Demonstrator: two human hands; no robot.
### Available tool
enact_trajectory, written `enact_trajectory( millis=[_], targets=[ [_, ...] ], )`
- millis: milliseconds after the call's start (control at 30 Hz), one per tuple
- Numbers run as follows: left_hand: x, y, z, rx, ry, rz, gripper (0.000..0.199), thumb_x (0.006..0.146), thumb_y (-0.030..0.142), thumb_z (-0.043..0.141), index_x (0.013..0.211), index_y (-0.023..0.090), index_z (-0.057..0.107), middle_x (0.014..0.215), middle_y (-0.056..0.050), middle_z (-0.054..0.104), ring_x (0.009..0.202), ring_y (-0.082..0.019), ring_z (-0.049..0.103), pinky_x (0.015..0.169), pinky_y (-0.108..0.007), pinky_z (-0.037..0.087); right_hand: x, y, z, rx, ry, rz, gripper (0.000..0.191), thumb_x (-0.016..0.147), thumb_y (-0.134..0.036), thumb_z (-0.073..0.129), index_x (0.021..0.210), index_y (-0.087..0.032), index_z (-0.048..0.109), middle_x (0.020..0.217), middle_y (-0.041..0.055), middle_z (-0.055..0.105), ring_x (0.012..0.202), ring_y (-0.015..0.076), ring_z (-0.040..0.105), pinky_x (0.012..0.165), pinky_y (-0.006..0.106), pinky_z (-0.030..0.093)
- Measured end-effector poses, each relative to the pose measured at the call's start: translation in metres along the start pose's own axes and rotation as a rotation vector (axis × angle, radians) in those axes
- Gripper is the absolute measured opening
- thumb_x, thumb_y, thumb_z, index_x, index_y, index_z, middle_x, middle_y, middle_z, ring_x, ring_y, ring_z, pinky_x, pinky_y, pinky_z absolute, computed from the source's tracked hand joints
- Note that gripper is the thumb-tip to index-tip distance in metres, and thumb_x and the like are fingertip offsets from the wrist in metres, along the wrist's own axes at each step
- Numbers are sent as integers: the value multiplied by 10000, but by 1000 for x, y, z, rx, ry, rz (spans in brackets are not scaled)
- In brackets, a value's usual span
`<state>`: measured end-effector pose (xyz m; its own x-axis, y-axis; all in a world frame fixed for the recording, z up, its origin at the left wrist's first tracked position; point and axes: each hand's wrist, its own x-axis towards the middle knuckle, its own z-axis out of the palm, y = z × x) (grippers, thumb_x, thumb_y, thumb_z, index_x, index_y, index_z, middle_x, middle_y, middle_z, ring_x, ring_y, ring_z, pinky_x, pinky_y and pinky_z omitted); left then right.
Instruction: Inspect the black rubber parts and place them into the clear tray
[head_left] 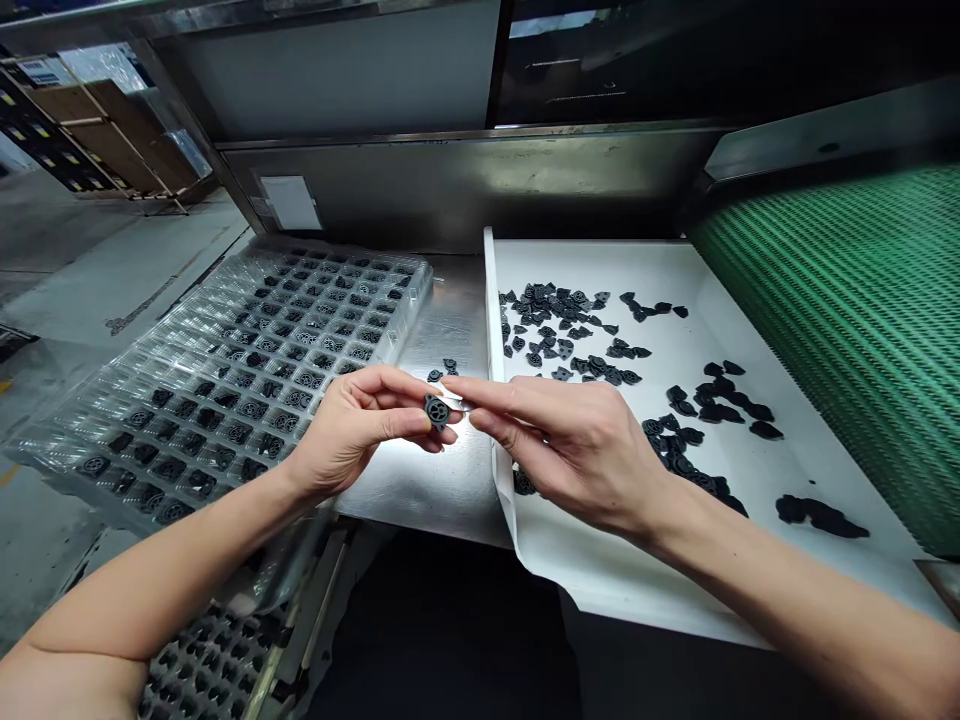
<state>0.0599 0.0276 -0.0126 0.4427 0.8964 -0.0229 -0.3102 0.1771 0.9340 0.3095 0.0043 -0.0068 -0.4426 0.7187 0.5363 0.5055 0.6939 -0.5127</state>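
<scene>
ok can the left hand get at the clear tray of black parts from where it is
Probably yes: the left hand is right beside the clear tray, though its fingers hold a black part.

- The head view looks from the person's own head, forward and down over the metal worktop (420, 495).
- It sits close: the forearms (720, 540) run in from the lower corners (both cut off by the frame), and the left hand (352, 425) and right hand (577, 445) come together near the middle.
- Its width takes in the clear tray (414, 300) at left and the green mesh (847, 270) at right.
- Farther off, it reaches the floor (187, 240) at upper left.
</scene>
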Motion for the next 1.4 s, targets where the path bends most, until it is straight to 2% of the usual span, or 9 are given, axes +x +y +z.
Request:
enact_trajectory(
  millis=[67, 200, 367, 633, 833, 1033, 1200, 1300, 1400],
  targets=[
    [0, 0, 0, 2, 12, -6, 164, 844, 173, 913, 969, 139, 812, 912, -115, 840, 807, -255, 828, 717, -300, 687, 0, 0, 0, 4, 28, 18, 360, 1103, -285, 631, 1448, -223, 712, 1010, 32, 808, 742, 136, 698, 635, 268, 481],
    [1, -1, -1, -12, 30, -10, 202, 826, 184, 929, 980, 131, 810, 868, -116, 832, 759, -257, 821, 720, -322, 692, 1, -2, 0, 30, 20, 33, 437, 1089, -301, 659, 1508, -177, 659, 757, -17, 732, 562, 98, 574, 547, 267, 395],
    [1, -2, -2, -36, 22, -14, 183, 823, 161, 929, 976, 145, 830, 884, -101, 836, 719, -219, 812, 715, -289, 689, 0, -2, 1, 40, 0, 13, 451, 1084, -278, 666, 1517, -153, 642, 893, 7, 783, 612, 80, 612, 560, 250, 398],
    [1, -2, -3, -38, -9, -22, 144, 872, 145, 893, 1003, 165, 837, 895, -107, 840, 775, -217, 825, 747, -270, 689, 0, 1, 0, -34, 12, 11, 441, 1091, -298, 653, 1505, -146, 651, 818, -6, 740, 588, 93, 566, 563, 257, 389],
    [1, -3, -3, -63, -38, -50, 135, 883, 129, 879, 1005, 155, 827, 1029, -128, 845, 853, -234, 834, 754, -272, 695, 2, 2, -1, -4, 49, 106, 408, 1089, -304, 642, 1444, -107, 683, 687, -44, 584, 566, 98, 457, 590, 259, 378],
    [2, -6, -3, -36, -60, -33, 162, 873, 112, 884, 1014, 178, 835, 944, -74, 843, 853, -220, 833, 765, -257, 694, 6, -4, 0, 226, 17, 175, 268, 1059, -379, 712, 1164, -136, 751, 615, -94, 323, 539, 90, 317, 550, 264, 307],
    [0, -8, -1, 36, -85, 6, 174, 882, 114, 878, 1035, 186, 837, 940, -74, 840, 853, -231, 832, 779, -294, 703, 6, -3, 3, 299, -8, 150, 60, 1013, -194, 730, 977, -179, 775, 717, -51, 581, 590, 70, 442, 564, 235, 336],
    [-1, -7, 1, 117, -72, 33, 197, 872, 110, 886, 1055, 169, 842, 917, -82, 836, 837, -222, 827, 804, -306, 704, 5, -2, 3, 250, 2, 55, 177, 950, -40, 676, 989, -170, 790, 799, -32, 670, 659, 65, 545, 615, 211, 381],
    [-2, -7, 3, 177, -48, 50, 204, 848, 113, 906, 1038, 166, 851, 926, -83, 834, 844, -223, 826, 814, -309, 704, 4, -3, 2, 213, -7, 0, 223, 936, -21, 625, 984, -156, 796, 822, -17, 684, 689, 68, 574, 627, 209, 388]
  ],
)
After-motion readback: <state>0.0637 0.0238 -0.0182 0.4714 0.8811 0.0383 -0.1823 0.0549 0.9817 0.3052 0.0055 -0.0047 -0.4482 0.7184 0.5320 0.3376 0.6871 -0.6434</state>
